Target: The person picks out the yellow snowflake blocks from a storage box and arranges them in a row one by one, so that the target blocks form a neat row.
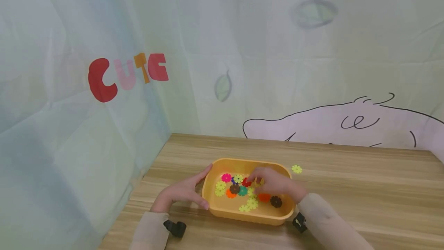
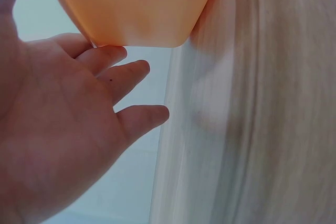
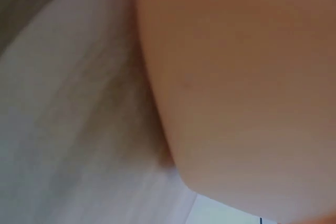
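An orange-yellow plastic basin [image 1: 249, 214] holds several notched plastic discs in yellow-green, pink, red, brown, teal, blue and orange. At its left end my left hand [image 1: 185, 192] spreads thumb and fingers along the rim; in the left wrist view, that hand's [image 2: 68, 108] fingertips reach the basin's outer wall [image 2: 142, 9]. My right hand [image 1: 272, 180] dips in over the right half with bent fingers, and a yellow notched disc [image 1: 259, 182] shows between thumb and fingers. The basin's wall [image 3: 236, 87] fills most of the right wrist view, which hides the right fingers.
One yellow-green disc [image 1: 296, 169] lies on the wooden table [image 1: 364, 188] beyond the basin's right end. Printed cloth walls [image 1: 204, 49] stand along the table's left and back edges. A dark wrist device [image 1: 175, 228] sits at the left cuff.
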`<state>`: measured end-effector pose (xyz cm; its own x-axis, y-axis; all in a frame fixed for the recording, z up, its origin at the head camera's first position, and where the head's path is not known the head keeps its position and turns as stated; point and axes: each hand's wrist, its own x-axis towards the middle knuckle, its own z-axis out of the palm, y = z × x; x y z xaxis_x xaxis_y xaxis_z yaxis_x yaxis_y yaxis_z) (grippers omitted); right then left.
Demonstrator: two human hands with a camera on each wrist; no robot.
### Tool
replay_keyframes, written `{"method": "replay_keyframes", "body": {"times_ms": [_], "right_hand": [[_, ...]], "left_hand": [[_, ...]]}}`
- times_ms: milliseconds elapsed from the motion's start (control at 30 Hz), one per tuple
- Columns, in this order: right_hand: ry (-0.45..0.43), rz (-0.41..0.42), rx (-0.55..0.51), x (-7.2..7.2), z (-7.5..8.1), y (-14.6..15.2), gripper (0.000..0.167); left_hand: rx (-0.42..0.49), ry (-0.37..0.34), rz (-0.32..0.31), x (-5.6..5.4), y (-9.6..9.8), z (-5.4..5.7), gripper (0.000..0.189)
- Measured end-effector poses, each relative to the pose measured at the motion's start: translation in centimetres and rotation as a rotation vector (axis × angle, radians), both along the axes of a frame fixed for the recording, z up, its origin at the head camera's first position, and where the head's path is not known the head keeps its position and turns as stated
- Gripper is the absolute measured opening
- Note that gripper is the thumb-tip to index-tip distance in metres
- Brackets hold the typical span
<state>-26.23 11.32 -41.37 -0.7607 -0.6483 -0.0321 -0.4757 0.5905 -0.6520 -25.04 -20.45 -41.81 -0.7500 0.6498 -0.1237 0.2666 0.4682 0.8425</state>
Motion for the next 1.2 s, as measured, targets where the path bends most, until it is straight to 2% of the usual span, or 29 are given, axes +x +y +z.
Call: {"method": "replay_keyframes", "body": {"times_ms": [600,1200], "right_hand": [[0.011,0.018,0.084,-0.1,-1.0,-0.5,0.026],[0.036,0.048,0.111,-0.2,-1.1,-0.3,0.028]], "left_hand": [[-0.032,0.007,0.024,0.1,0.1,0.1,0.124],[0.000,0.010,-0.004,0.1,0.1,0.2,0.124]]}}
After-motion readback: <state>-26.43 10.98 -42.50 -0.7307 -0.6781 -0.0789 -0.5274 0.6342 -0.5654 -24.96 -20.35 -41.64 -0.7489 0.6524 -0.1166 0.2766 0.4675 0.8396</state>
